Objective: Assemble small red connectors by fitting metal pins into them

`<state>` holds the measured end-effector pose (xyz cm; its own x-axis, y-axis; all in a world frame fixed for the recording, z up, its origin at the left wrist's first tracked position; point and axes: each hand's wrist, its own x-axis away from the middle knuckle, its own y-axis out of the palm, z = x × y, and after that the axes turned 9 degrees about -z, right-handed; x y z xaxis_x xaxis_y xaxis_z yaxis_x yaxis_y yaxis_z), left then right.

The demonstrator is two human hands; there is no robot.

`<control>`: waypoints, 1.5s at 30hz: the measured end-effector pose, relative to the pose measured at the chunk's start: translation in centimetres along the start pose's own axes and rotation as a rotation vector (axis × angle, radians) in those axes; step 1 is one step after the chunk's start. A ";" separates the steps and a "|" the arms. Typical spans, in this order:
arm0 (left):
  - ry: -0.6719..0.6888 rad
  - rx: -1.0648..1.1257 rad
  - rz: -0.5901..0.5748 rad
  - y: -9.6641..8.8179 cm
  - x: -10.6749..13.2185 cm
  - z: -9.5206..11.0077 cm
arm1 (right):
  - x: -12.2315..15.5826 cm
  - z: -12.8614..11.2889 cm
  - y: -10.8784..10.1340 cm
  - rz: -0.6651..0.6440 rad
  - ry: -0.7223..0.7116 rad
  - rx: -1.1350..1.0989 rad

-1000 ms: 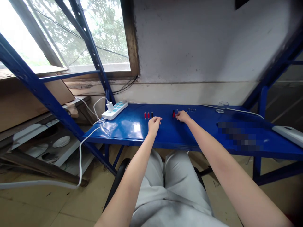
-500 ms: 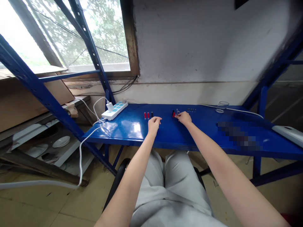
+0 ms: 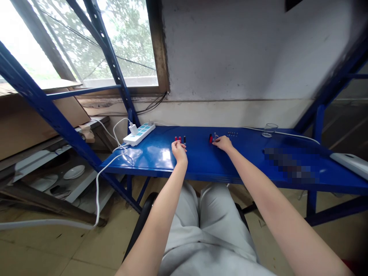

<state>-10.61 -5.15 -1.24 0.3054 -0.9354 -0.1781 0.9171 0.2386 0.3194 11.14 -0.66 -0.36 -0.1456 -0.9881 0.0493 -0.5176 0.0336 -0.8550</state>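
Note:
On the blue table (image 3: 198,157) stand two small red tubes (image 3: 176,138) and a small dark tube (image 3: 184,139). My left hand (image 3: 179,151) is right in front of them, its bent fingers covering their lower parts. Its fingers are closed together; whether a tube is between them is hidden. To the right, my right hand (image 3: 223,143) pinches close to the tabletop, beside a small red and black piece (image 3: 211,138) and a small clear piece (image 3: 215,136). What its fingertips grip is too small to make out. Several tiny shiny pieces (image 3: 232,134) lie in rows beyond it.
A white power strip (image 3: 140,134) with a plug and cable is at the table's left end. At the back right stands a clear glass (image 3: 270,130), near a white cable. A blurred dark patch (image 3: 290,165) and a white device (image 3: 350,164) are on the right.
My left hand has moved left, from in front of the dark tube to the red tubes, and its fingers have curled. My right hand has stayed nearly in place.

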 end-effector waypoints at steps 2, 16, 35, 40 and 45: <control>-0.037 0.035 0.036 0.0 -0.2 0.1 | 0.0 0.0 -0.5 -0.076 0.008 -0.012; 0.214 -0.919 -0.288 1.2 1.1 0.8 | 6.0 -2.5 2.4 0.306 -0.507 -0.294; 0.177 -1.655 -0.429 2.2 -2.7 0.9 | 6.1 -1.8 3.8 0.170 -0.560 -0.352; 0.260 -1.484 -0.434 1.8 -2.8 0.4 | 6.4 -1.9 3.6 0.159 -0.546 -0.320; 0.263 -0.993 -0.502 2.3 -2.2 -0.4 | 6.6 -2.2 3.4 0.190 -0.506 -0.259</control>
<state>-9.05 -2.42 -0.43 -0.2155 -0.9277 -0.3049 0.7127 0.0640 -0.6986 6.57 -6.77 -1.84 0.1311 -0.9077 -0.3985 -0.7199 0.1892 -0.6678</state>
